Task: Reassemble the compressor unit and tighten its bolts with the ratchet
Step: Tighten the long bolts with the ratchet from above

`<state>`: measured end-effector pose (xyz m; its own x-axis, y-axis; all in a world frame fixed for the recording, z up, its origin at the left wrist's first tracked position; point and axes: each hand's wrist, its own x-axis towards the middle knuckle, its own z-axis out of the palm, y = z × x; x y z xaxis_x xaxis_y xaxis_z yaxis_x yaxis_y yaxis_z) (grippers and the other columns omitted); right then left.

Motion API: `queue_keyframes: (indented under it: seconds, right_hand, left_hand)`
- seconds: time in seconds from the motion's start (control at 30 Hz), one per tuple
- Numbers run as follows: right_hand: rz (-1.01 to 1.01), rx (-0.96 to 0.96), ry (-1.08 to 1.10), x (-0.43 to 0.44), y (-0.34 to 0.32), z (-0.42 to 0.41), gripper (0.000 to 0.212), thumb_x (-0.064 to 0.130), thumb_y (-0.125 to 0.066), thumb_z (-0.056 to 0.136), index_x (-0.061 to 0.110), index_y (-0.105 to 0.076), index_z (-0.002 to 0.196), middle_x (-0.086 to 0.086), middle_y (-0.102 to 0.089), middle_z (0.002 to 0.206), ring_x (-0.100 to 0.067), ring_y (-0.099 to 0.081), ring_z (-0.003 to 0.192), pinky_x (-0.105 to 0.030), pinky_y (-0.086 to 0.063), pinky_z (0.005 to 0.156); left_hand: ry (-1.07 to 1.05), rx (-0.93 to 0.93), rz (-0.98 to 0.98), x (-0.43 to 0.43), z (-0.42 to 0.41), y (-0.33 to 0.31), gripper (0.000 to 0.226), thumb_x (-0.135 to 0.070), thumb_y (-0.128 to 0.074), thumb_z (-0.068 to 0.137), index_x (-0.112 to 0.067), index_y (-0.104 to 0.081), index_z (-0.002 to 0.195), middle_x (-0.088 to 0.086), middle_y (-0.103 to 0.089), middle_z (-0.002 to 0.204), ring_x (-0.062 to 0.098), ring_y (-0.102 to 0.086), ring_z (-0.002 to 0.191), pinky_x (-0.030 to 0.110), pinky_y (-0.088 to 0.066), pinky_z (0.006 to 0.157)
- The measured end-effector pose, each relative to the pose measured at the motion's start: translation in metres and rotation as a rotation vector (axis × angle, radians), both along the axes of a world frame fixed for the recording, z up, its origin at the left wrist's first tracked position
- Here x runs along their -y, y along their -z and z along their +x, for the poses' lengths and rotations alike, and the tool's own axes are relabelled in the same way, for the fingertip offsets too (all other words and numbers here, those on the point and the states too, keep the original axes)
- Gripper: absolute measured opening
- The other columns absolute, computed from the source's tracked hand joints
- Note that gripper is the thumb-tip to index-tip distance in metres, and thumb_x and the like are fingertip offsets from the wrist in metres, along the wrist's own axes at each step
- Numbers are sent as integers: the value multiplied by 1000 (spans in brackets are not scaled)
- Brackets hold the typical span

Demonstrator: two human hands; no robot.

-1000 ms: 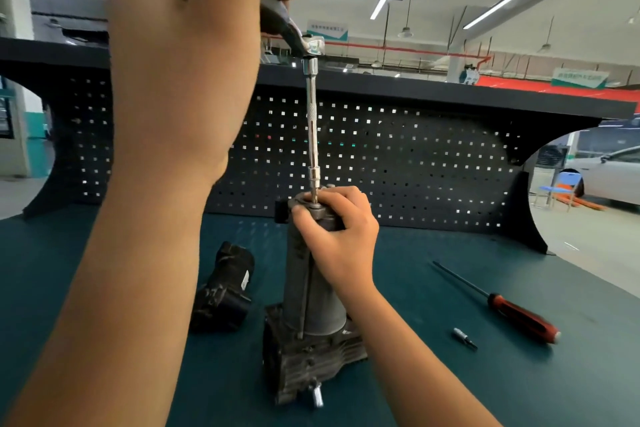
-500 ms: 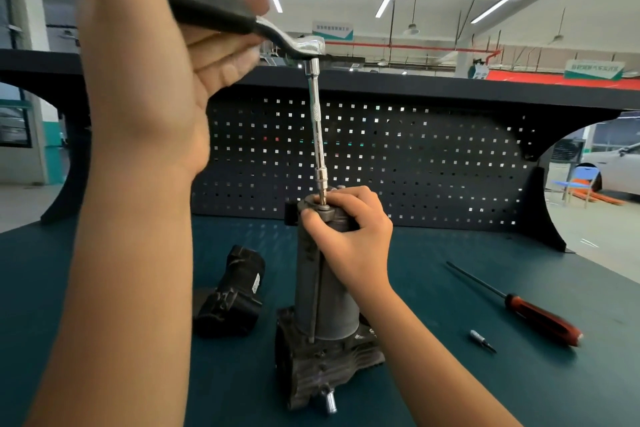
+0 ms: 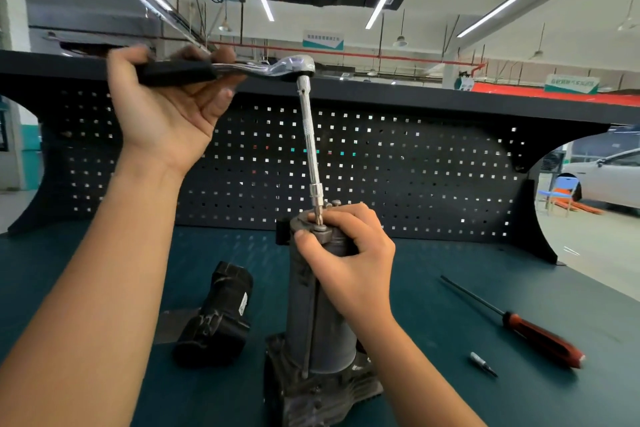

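Note:
The grey compressor unit (image 3: 322, 333) stands upright on the green bench, its cylinder rising from a finned base. My right hand (image 3: 349, 256) grips the cylinder's top. A chrome ratchet (image 3: 270, 68) with a black handle is held level high above it by my left hand (image 3: 166, 107), fingers curled round the handle. A long extension bar (image 3: 310, 142) runs down from the ratchet head to a bolt (image 3: 320, 227) on the cylinder's top, just beside my right index finger and thumb.
A black compressor part (image 3: 218, 315) lies on the bench left of the unit. A red-handled screwdriver (image 3: 540, 336) and a small loose bit (image 3: 481, 362) lie to the right. A black pegboard (image 3: 415, 163) closes off the back of the bench.
My left hand has swung the ratchet handle round to the left and lowered it, so the handle now lies level. My right hand stays on the cylinder's top.

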<state>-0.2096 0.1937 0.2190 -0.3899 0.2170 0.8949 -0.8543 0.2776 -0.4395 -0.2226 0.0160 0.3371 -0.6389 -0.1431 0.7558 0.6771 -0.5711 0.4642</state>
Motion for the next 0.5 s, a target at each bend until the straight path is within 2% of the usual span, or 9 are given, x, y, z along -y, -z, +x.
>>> queue_keyframes:
  seconds: [0.13, 0.3, 0.37, 0.5]
  right_hand:
    - [2, 15, -14, -1, 2, -2, 15, 16, -70, 60, 7, -73, 72, 13, -59, 75, -14, -60, 80, -17, -45, 75]
    - [19, -21, 33, 0, 4, -2, 15, 17, -73, 63, 6, -73, 73, 5, -62, 76, -16, -61, 81, -20, -46, 76]
    - [38, -35, 50, 0, 5, 0, 18, 22, -73, 65, 7, -72, 74, 5, -62, 78, -15, -60, 83, -21, -46, 78]
    - [65, -3, 22, 0, 5, 3, 32, 39, -64, 71, 8, -71, 79, 7, -62, 83, -11, -57, 88, -15, -42, 81]
  left_hand:
    - [132, 63, 65, -9, -18, 1, 63, -37, -22, 93, -13, -68, 57, 6, -71, 77, 22, -70, 76, 21, -53, 53]
    - [219, 104, 68, -17, -37, -2, 61, -36, -24, 92, -14, -67, 54, 4, -70, 75, 23, -70, 77, 43, -56, 74]
    - [201, 108, 94, -14, -31, 0, 58, -36, -26, 91, -14, -66, 54, 4, -70, 76, 24, -70, 82, 51, -53, 79]
    - [246, 25, 123, 1, -9, 11, 35, -31, -39, 79, -13, -62, 59, 6, -70, 86, 27, -64, 106, 63, -37, 76]
